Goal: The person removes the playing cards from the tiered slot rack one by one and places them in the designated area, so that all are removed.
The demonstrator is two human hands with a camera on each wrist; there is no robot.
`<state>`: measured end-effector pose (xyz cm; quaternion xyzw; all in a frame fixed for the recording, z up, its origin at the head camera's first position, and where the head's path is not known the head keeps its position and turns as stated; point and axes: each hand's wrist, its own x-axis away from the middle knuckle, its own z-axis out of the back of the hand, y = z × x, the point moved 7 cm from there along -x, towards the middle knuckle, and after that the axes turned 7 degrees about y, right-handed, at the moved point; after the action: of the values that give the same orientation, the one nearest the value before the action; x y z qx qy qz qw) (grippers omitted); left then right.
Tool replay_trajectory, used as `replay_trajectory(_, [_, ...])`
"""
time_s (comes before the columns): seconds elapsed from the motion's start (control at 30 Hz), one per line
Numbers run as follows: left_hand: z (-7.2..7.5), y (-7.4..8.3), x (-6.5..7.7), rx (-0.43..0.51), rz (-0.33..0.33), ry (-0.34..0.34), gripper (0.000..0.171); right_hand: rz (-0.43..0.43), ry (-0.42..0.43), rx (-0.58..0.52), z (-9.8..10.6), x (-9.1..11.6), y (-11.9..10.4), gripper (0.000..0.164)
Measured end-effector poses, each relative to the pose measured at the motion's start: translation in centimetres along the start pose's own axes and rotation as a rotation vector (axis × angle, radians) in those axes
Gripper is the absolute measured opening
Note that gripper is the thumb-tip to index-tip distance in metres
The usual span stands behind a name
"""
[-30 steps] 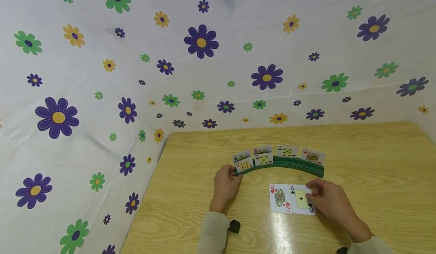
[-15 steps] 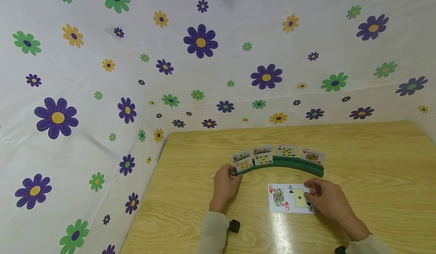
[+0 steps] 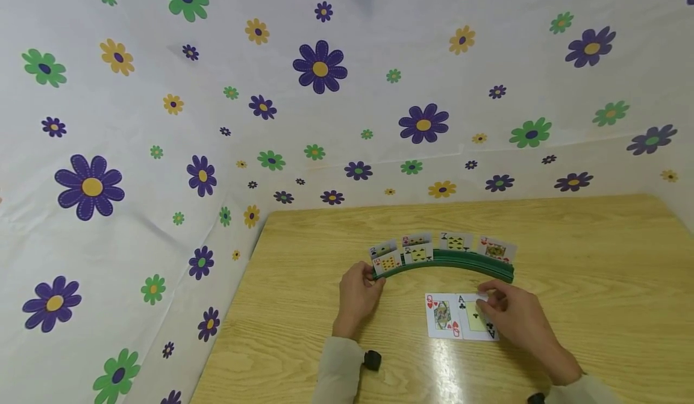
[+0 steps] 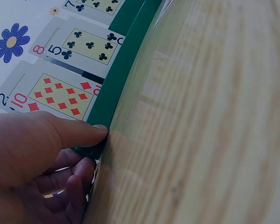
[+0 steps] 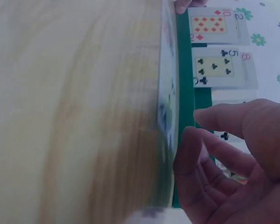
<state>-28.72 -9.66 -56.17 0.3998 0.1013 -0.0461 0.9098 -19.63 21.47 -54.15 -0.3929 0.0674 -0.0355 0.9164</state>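
Note:
A curved green card holder (image 3: 472,263) stands on the table with several playing cards upright in it. My left hand (image 3: 358,295) grips its left end, thumb (image 4: 86,133) on the front edge and the other fingers curled behind, beside the ten of diamonds (image 3: 387,263). In front of the holder, the queen of hearts (image 3: 441,318) and the ace of clubs (image 3: 470,327) lie face up side by side. My right hand (image 3: 519,316) hovers at the ace's right side, covering part of it. In the right wrist view a small gap separates its thumb from its bent index finger.
Also in the holder are the five of clubs (image 3: 417,253), the seven of clubs (image 3: 456,241) and a red jack (image 3: 496,249), with more cards behind on the left. The wooden table (image 3: 282,307) meets a flower-patterned cloth (image 3: 347,151) at its back and left.
The queen and ace have slid slightly left together. My right hand has since moved farther left over the ace, its fingertips no longer at the card's edge. My left hand stays on the holder.

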Motion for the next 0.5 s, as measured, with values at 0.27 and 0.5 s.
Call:
replay_trajectory(0.27, [-0.1, 0.1, 0.0, 0.008, 0.018, -0.011, 0.019, 0.087, 0.136, -0.065, 0.1, -0.9, -2.8, 0.016])
replay_trajectory(0.5, [-0.1, -0.1, 0.1, 0.012, 0.016, -0.003, 0.019, 0.273, 0.312, -0.042, 0.1, -2.0, -5.4, 0.019])
